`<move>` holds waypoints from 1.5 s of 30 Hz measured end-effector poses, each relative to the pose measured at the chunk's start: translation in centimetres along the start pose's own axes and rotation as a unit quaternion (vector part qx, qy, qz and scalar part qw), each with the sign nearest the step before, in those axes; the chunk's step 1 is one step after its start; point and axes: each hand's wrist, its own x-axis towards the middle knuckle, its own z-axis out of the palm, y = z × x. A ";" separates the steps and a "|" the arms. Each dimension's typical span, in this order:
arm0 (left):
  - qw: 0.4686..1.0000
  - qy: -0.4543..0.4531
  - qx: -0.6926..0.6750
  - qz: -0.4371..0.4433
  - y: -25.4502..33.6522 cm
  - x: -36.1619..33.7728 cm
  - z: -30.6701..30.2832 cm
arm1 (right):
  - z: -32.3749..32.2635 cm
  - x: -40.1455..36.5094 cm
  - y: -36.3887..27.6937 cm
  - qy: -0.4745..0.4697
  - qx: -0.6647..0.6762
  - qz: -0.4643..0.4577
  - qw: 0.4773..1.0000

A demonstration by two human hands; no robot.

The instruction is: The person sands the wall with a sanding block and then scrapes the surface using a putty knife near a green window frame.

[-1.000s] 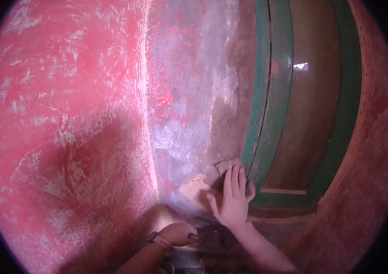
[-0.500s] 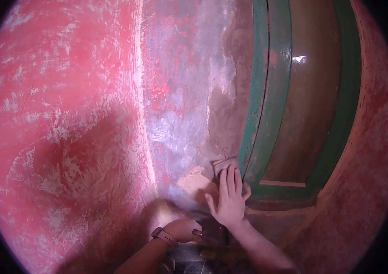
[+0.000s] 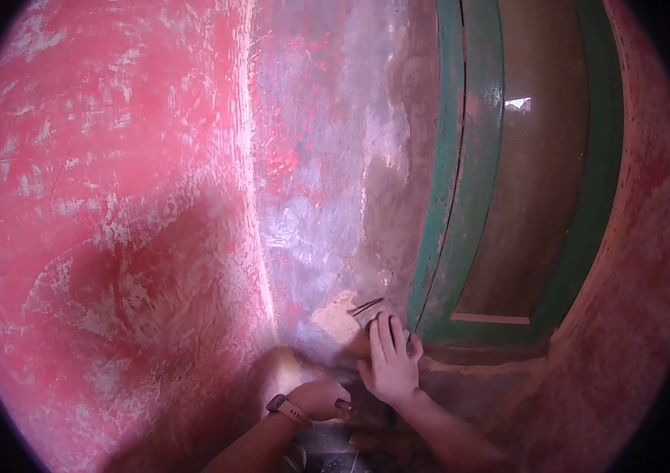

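The right hand (image 3: 390, 361) lies flat on the wall (image 3: 327, 158) just left of the foot of the door frame (image 3: 439, 236), with a small sheet (image 3: 366, 307) at its fingertips. The left hand (image 3: 317, 399) sits lower, farther left of the frame.

wall (image 3: 114, 197) was red, streaked with white scuffs. corner strip (image 3: 319, 173) was grey-blue with red flecks. door frame (image 3: 461, 197) green, door panel (image 3: 540, 197) brown, bare patch (image 3: 335, 319) tan.

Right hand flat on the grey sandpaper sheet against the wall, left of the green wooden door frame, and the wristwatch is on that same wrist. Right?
No: the dark wristwatch is on the wrist of the left hand, as the head view shows. The right hand does lie flat on the grey sandpaper sheet, left of the green wooden door frame.
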 end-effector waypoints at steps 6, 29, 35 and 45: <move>1.000 -0.014 -0.014 -0.009 -0.3 -0.1 -0.1 | -2.6 4.1 0.7 0.084 0.015 0.042 0.995; 1.000 -0.008 -0.005 -0.002 0.6 0.0 0.2 | -3.0 2.9 -0.4 0.069 0.042 0.074 0.994; 0.999 -0.043 -0.013 -0.028 0.5 -0.6 -0.2 | 0.6 -2.3 0.8 -0.052 0.069 0.047 0.995; 0.999 -0.036 0.009 -0.020 0.3 -0.5 0.0 | 2.3 -2.1 0.9 -0.047 0.003 0.012 0.999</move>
